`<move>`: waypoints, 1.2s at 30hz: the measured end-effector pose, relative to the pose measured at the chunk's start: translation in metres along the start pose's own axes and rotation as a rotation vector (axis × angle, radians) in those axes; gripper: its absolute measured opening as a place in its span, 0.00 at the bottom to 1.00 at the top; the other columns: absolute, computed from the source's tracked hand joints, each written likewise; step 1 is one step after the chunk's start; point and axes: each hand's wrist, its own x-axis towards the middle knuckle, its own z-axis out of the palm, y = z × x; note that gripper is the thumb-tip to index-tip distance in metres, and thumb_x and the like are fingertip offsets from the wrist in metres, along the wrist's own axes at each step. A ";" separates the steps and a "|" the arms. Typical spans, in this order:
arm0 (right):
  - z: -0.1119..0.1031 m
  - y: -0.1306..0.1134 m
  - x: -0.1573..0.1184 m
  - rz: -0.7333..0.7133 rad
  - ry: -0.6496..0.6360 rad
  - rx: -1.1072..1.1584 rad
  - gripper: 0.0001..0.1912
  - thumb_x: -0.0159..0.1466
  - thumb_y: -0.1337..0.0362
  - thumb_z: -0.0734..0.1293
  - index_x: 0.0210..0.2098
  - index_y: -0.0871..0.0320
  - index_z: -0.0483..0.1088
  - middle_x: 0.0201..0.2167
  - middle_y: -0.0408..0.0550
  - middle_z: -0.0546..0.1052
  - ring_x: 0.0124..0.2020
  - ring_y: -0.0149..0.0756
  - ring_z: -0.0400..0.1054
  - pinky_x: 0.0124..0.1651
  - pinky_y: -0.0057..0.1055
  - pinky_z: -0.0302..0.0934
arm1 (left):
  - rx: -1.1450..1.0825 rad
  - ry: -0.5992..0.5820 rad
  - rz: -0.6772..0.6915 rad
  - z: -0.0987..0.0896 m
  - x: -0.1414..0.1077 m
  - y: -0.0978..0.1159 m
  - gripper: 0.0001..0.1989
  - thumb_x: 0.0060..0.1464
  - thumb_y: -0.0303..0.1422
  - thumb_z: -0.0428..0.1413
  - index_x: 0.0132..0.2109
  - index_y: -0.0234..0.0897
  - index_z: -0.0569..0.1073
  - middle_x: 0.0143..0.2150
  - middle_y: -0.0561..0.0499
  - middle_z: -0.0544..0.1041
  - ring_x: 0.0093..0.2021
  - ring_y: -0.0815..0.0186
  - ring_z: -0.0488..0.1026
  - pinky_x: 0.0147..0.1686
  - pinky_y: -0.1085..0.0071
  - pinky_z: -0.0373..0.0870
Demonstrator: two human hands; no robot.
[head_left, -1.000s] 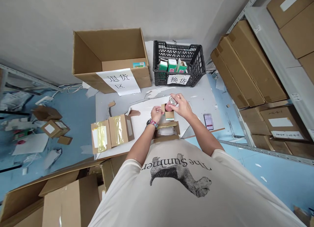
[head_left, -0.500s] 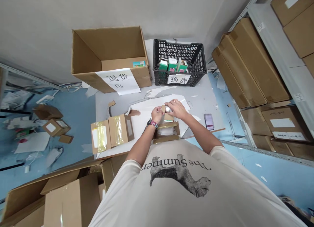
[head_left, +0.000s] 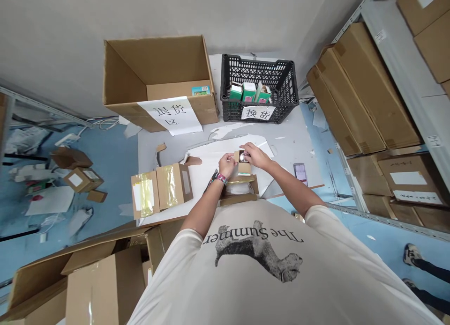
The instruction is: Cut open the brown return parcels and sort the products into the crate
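Observation:
In the head view, my left hand (head_left: 227, 165) pinches the left edge of a small open cardboard box (head_left: 243, 169) with a pale green strip at its near end. My right hand (head_left: 256, 155) is closed around a shiny, silvery round object (head_left: 242, 158), which sits at the box's opening, partly inside. Its exact kind is too small to make out. Just below, close to my shirt, lies an opened brown carton (head_left: 240, 197) with pale packing inside.
Two taped cartons (head_left: 175, 185) stand at the table's left. Behind are a large cardboard box (head_left: 123, 114) with a paper sign and a black crate (head_left: 286, 112) holding green-and-white boxes. A phone (head_left: 300, 172) lies right. Another person's shoe (head_left: 409, 254) shows lower right.
The silvery object has gone lower into the small box's opening, and my right fingers have followed it. Another person's legs have come into view at the lower right.

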 end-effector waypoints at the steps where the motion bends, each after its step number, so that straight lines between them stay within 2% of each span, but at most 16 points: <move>1: 0.001 0.003 0.000 0.043 0.058 0.052 0.28 0.69 0.73 0.66 0.68 0.58 0.76 0.60 0.59 0.80 0.54 0.48 0.77 0.62 0.44 0.74 | 0.012 -0.006 -0.003 0.000 0.000 0.000 0.10 0.63 0.25 0.61 0.50 0.38 0.81 0.38 0.53 0.80 0.34 0.66 0.84 0.47 0.64 0.88; 5: 0.010 0.006 0.004 0.253 0.315 0.209 0.17 0.69 0.69 0.63 0.54 0.58 0.78 0.51 0.57 0.83 0.49 0.47 0.78 0.56 0.42 0.76 | 0.019 -0.019 -0.008 0.001 0.000 -0.002 0.11 0.63 0.25 0.61 0.51 0.38 0.82 0.38 0.52 0.81 0.35 0.64 0.85 0.49 0.62 0.88; 7: 0.015 0.003 0.005 0.328 0.387 0.265 0.12 0.69 0.67 0.63 0.47 0.56 0.78 0.49 0.56 0.83 0.45 0.44 0.78 0.52 0.39 0.77 | 0.018 -0.011 0.000 0.002 0.001 -0.002 0.11 0.63 0.26 0.61 0.51 0.38 0.82 0.39 0.52 0.81 0.35 0.64 0.84 0.49 0.61 0.88; 9: 0.020 -0.001 0.004 0.360 0.403 0.314 0.10 0.68 0.65 0.64 0.43 0.55 0.77 0.46 0.53 0.84 0.41 0.42 0.78 0.49 0.38 0.76 | 0.024 0.003 -0.001 0.003 0.002 -0.003 0.10 0.63 0.26 0.62 0.50 0.38 0.82 0.40 0.51 0.82 0.35 0.64 0.84 0.49 0.61 0.88; 13: 0.026 -0.009 0.000 0.360 0.366 0.352 0.08 0.70 0.62 0.66 0.44 0.52 0.78 0.32 0.42 0.81 0.36 0.41 0.76 0.47 0.36 0.72 | -0.006 0.003 -0.008 0.005 0.004 -0.005 0.10 0.62 0.26 0.62 0.50 0.38 0.82 0.41 0.51 0.82 0.36 0.65 0.84 0.48 0.62 0.88; 18: 0.025 -0.007 0.003 0.369 0.428 0.233 0.04 0.69 0.66 0.67 0.38 0.52 0.74 0.40 0.49 0.81 0.42 0.43 0.76 0.52 0.37 0.71 | -0.006 0.002 0.008 0.008 0.006 -0.008 0.09 0.62 0.26 0.63 0.49 0.38 0.82 0.42 0.50 0.82 0.38 0.64 0.83 0.48 0.63 0.88; 20: 0.024 -0.006 0.005 0.367 0.406 0.189 0.05 0.69 0.67 0.67 0.37 0.52 0.74 0.40 0.50 0.79 0.43 0.44 0.75 0.53 0.38 0.70 | -0.007 -0.004 0.003 0.009 0.006 -0.008 0.10 0.62 0.26 0.62 0.50 0.38 0.81 0.42 0.51 0.81 0.38 0.65 0.84 0.48 0.63 0.88; 24: 0.027 -0.006 0.002 0.267 0.300 0.157 0.06 0.69 0.69 0.68 0.39 0.53 0.76 0.44 0.52 0.79 0.44 0.46 0.74 0.54 0.40 0.70 | -0.008 -0.001 -0.007 0.013 0.007 -0.005 0.11 0.62 0.27 0.62 0.51 0.39 0.80 0.41 0.52 0.80 0.37 0.65 0.84 0.48 0.63 0.88; 26: 0.029 -0.008 -0.004 0.232 0.295 0.154 0.07 0.71 0.68 0.67 0.41 0.53 0.78 0.46 0.54 0.80 0.45 0.47 0.74 0.56 0.42 0.71 | 0.001 -0.005 0.004 0.013 0.007 -0.003 0.11 0.62 0.28 0.62 0.52 0.39 0.80 0.42 0.51 0.81 0.38 0.65 0.84 0.47 0.63 0.88; 29: 0.031 -0.008 -0.017 0.217 0.361 0.128 0.10 0.75 0.64 0.66 0.48 0.53 0.81 0.48 0.55 0.82 0.52 0.52 0.74 0.63 0.47 0.71 | 0.025 -0.033 0.025 0.009 0.007 -0.003 0.11 0.63 0.29 0.61 0.52 0.39 0.79 0.46 0.49 0.82 0.43 0.63 0.84 0.46 0.64 0.88; 32: 0.036 -0.003 -0.032 0.279 0.482 0.120 0.16 0.78 0.61 0.64 0.59 0.53 0.80 0.55 0.59 0.82 0.61 0.56 0.72 0.70 0.51 0.69 | 0.055 -0.103 0.061 -0.001 0.008 -0.005 0.13 0.64 0.30 0.59 0.54 0.40 0.79 0.52 0.45 0.84 0.51 0.60 0.85 0.47 0.64 0.88; 34: 0.041 0.003 -0.041 0.347 0.533 0.171 0.22 0.78 0.61 0.61 0.67 0.53 0.77 0.62 0.61 0.80 0.64 0.55 0.73 0.70 0.51 0.71 | 0.112 -0.166 0.097 -0.010 0.011 -0.008 0.19 0.61 0.27 0.59 0.59 0.41 0.79 0.58 0.42 0.84 0.56 0.57 0.85 0.51 0.61 0.88; 36: 0.047 0.012 -0.047 0.435 0.525 0.287 0.29 0.76 0.62 0.60 0.74 0.52 0.72 0.67 0.61 0.77 0.62 0.51 0.76 0.67 0.49 0.75 | 0.237 -0.242 0.145 -0.020 0.016 -0.010 0.32 0.56 0.25 0.61 0.67 0.42 0.76 0.65 0.40 0.82 0.60 0.54 0.84 0.58 0.55 0.86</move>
